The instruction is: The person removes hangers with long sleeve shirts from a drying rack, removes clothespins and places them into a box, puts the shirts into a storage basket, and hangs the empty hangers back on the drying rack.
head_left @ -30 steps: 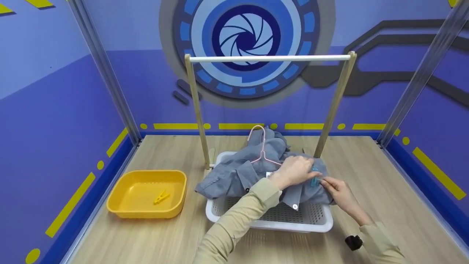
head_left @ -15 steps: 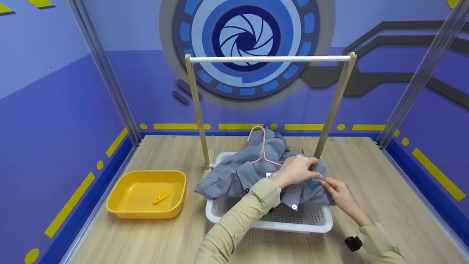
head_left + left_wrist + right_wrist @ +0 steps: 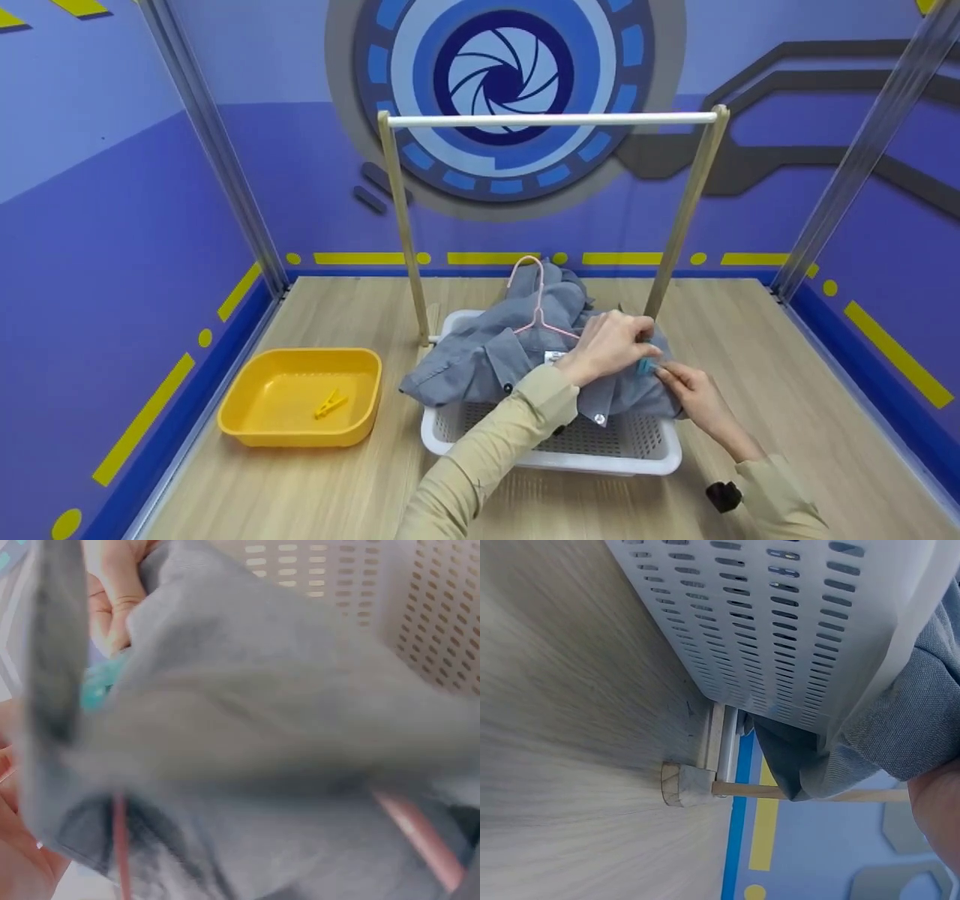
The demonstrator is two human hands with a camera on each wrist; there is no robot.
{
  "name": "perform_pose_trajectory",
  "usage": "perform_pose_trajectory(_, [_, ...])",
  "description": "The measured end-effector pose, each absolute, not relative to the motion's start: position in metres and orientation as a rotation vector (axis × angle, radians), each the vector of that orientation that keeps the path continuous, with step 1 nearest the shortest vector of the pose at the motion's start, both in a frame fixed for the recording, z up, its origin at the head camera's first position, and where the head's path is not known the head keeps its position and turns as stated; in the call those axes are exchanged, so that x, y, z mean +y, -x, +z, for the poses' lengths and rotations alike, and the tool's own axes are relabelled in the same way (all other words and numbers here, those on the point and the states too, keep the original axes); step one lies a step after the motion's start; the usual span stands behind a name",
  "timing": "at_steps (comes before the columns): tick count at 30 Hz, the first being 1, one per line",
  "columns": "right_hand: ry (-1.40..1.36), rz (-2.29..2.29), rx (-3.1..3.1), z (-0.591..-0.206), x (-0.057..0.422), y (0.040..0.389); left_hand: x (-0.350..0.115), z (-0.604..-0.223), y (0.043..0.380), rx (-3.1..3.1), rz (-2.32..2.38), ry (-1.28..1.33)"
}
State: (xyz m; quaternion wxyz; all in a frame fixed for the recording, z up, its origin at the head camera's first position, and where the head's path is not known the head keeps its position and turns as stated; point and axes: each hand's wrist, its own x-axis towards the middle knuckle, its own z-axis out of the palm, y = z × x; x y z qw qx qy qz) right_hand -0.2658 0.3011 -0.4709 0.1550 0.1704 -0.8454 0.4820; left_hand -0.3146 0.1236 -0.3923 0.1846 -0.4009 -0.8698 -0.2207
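A grey button shirt (image 3: 465, 367) lies bunched over a white basket (image 3: 551, 459). A pink hanger (image 3: 539, 300) sits in its collar, hook upward. At the shirt's right shoulder is a teal clothespin (image 3: 645, 366), also visible in the left wrist view between the two hands. My left hand (image 3: 611, 343) reaches across the shirt and pinches the clothespin, partly covering it. My right hand (image 3: 694, 390) pinches the shirt's edge beside it. In the right wrist view, only part of the right hand (image 3: 939, 814) shows, against the grey cloth.
A wooden rack with a white rail (image 3: 551, 120) stands behind the basket. To the left is a yellow tray (image 3: 300, 436) with a yellow clothespin (image 3: 330, 405) in it. A small black object (image 3: 724, 496) is at the right sleeve. Walls enclose the table's back and sides.
My left hand has turned slightly over the teal clothespin and drawn its fingers in, leaving less of it visible. The right hand keeps its pinch in the same place.
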Motion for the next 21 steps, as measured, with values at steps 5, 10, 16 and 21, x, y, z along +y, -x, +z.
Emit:
perform_pose_trajectory(5, [-0.484, 1.387, -2.426, -0.480, 0.306, 0.270, 0.120, -0.388, 0.314, -2.432, -0.643, 1.139])
perform_pose_trajectory(10, [-0.485, 1.357, -2.423, -0.481, 0.307, 0.271, 0.116, -0.387, 0.314, -2.465, -0.647, 1.124])
perform_pose_trajectory(16, [-0.470, 1.365, -2.434, -0.479, 0.305, 0.270, 0.112, -0.383, 0.313, -2.453, -0.709, 1.112])
perform_pose_trajectory(21, [-0.477, 1.337, -2.423, -0.467, 0.298, 0.262, 0.108, -0.377, 0.312, -2.438, -0.728, 1.091])
